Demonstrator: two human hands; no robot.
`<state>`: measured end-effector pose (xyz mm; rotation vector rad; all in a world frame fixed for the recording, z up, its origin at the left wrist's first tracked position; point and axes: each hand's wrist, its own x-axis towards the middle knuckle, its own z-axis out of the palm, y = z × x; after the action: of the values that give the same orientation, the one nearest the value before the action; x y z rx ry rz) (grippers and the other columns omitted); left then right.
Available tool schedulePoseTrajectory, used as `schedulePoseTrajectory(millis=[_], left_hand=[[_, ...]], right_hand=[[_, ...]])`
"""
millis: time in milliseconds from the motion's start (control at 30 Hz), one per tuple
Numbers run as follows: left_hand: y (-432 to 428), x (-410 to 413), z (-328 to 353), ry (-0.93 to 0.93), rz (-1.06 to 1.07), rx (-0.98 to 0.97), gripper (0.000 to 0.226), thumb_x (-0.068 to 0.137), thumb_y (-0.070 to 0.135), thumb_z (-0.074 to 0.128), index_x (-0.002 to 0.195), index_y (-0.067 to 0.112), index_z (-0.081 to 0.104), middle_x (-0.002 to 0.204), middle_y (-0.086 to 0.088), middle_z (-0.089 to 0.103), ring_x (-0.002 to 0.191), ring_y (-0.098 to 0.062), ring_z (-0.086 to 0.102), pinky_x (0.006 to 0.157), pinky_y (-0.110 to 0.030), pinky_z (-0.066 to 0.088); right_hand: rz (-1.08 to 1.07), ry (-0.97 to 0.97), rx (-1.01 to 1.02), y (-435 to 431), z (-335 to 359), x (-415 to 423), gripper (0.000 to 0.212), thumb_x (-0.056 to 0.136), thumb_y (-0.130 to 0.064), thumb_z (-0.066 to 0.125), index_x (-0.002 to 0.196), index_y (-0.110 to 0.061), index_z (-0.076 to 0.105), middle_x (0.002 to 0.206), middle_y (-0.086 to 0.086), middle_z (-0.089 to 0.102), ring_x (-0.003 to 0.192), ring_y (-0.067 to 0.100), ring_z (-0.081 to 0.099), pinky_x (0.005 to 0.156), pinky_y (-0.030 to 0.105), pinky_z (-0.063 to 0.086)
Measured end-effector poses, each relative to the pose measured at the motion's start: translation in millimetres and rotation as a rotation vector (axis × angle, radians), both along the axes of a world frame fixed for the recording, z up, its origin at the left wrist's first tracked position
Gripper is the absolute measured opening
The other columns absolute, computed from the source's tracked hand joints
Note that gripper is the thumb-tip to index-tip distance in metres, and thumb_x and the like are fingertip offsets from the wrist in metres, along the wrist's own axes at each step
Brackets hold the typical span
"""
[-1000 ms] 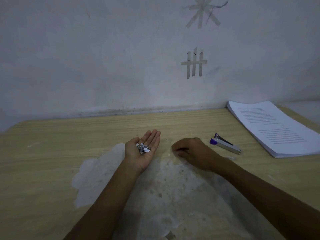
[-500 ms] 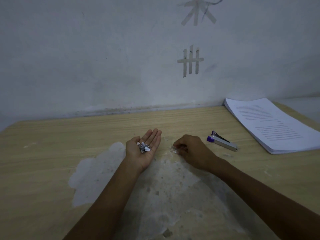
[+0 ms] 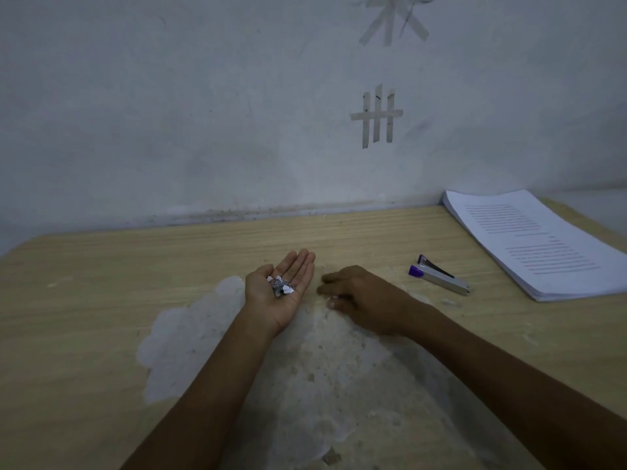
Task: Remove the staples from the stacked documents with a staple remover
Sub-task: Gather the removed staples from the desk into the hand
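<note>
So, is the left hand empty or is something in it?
Not empty. The left hand is turned palm up with straight fingers, and a small pile of staples and white paper bits lies in its palm.

staple remover (image 3: 439,275): silver, purple-tipped, flat | documents (image 3: 539,242): white printed stack, right of remover | staples (image 3: 280,285): clump in left hand (image 3: 273,301)

The left hand (image 3: 283,293) lies palm up, fingers straight and together, forearm stretched forward. Just to its right, the right hand (image 3: 359,296) is palm down, its fingers loosely extended toward the left hand.
</note>
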<state>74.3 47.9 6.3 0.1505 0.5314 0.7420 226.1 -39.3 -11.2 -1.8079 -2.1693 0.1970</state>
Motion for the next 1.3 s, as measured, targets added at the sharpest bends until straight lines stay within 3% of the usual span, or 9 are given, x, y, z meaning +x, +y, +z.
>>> schedulePoseTrajectory(millis=[200, 333, 500, 700, 900, 1100, 1233, 1300], left_hand=[[-1.1, 0.8, 1.6, 0.001, -0.005, 0.003, 0.047, 0.102, 0.021, 0.023, 0.098, -0.013, 0.056, 0.126, -0.025, 0.055, 0.123, -0.039, 0.048, 0.089, -0.044, 0.043], [-2.9, 1.6, 4.6, 0.004, -0.01, 0.009, 0.048, 0.102, 0.022, 0.023, 0.097, -0.012, 0.056, 0.122, -0.025, 0.056, 0.123, -0.039, 0.049, 0.09, -0.044, 0.043], [-3.4, 1.1, 4.7, 0.004, -0.016, 0.009, 0.048, 0.102, 0.022, 0.023, 0.097, -0.012, 0.056, 0.117, -0.025, 0.058, 0.123, -0.039, 0.048, 0.088, -0.044, 0.043], [-2.9, 0.3, 4.2, -0.004, -0.017, 0.006, 0.048, 0.103, 0.023, 0.023, 0.098, -0.013, 0.056, 0.125, -0.025, 0.055, 0.125, -0.039, 0.047, 0.09, -0.044, 0.042], [-4.0, 1.8, 5.1, 0.01, -0.027, 0.007, 0.049, 0.103, 0.024, 0.022, 0.098, -0.013, 0.055, 0.133, -0.025, 0.05, 0.127, -0.039, 0.045, 0.092, -0.043, 0.041], [-1.0, 2.4, 4.2, 0.032, -0.036, 0.015, 0.049, 0.103, 0.023, 0.022, 0.099, -0.013, 0.055, 0.133, -0.026, 0.05, 0.126, -0.04, 0.045, 0.092, -0.044, 0.041], [0.2, 6.7, 2.9, 0.048, -0.045, 0.02, 0.05, 0.103, 0.024, 0.022, 0.101, -0.015, 0.053, 0.135, -0.028, 0.048, 0.127, -0.041, 0.044, 0.094, -0.045, 0.041], [-1.4, 10.3, 3.6, 0.051, -0.06, 0.019, 0.051, 0.103, 0.025, 0.022, 0.11, -0.016, 0.051, 0.136, -0.028, 0.046, 0.128, -0.041, 0.043, 0.095, -0.046, 0.04]], right_hand=[[0.066, -0.041, 0.021, -3.5, 7.1, 2.1, 0.034, 0.095, -0.008, 0.052, 0.128, -0.011, 0.06, 0.127, 0.013, 0.059, 0.116, 0.026, 0.05, 0.094, 0.03, 0.039], [0.124, -0.095, 0.028, 1.0, 5.5, 2.7, 0.026, 0.092, -0.003, 0.054, 0.113, -0.002, 0.068, 0.115, 0.02, 0.064, 0.107, 0.033, 0.057, 0.088, 0.029, 0.038], [0.038, -0.096, -0.029, 3.7, 1.7, 6.8, 0.023, 0.092, -0.003, 0.053, 0.108, -0.005, 0.07, 0.117, 0.009, 0.062, 0.11, 0.021, 0.054, 0.092, 0.024, 0.038], [-0.096, -0.077, -0.088, 1.6, 3.8, 10.5, 0.021, 0.089, 0.0, 0.052, 0.1, -0.008, 0.067, 0.107, 0.008, 0.062, 0.1, 0.023, 0.054, 0.088, 0.033, 0.045], [-0.169, -0.019, -0.134, 8.1, 15.9, 6.4, 0.016, 0.076, -0.001, 0.056, 0.085, -0.007, 0.068, 0.087, 0.006, 0.067, 0.073, 0.015, 0.053, 0.065, 0.024, 0.041], [-0.3, 0.103, -0.081, 15.9, 17.8, 12.0, 0.012, 0.072, 0.0, 0.063, 0.079, -0.005, 0.071, 0.084, 0.006, 0.069, 0.071, 0.013, 0.056, 0.068, 0.025, 0.049], [-0.389, 0.316, 0.006, 16.2, 31.1, 12.5, 0.007, 0.069, 0.0, 0.075, 0.074, -0.004, 0.073, 0.066, -0.001, 0.064, 0.054, 0.001, 0.054, 0.054, 0.006, 0.041], [-0.375, 0.387, 0.06, 16.8, 42.2, 8.5, 0.008, 0.067, 0.0, 0.076, 0.072, -0.006, 0.073, 0.058, -0.008, 0.06, 0.048, -0.004, 0.054, 0.05, 0.005, 0.039]])
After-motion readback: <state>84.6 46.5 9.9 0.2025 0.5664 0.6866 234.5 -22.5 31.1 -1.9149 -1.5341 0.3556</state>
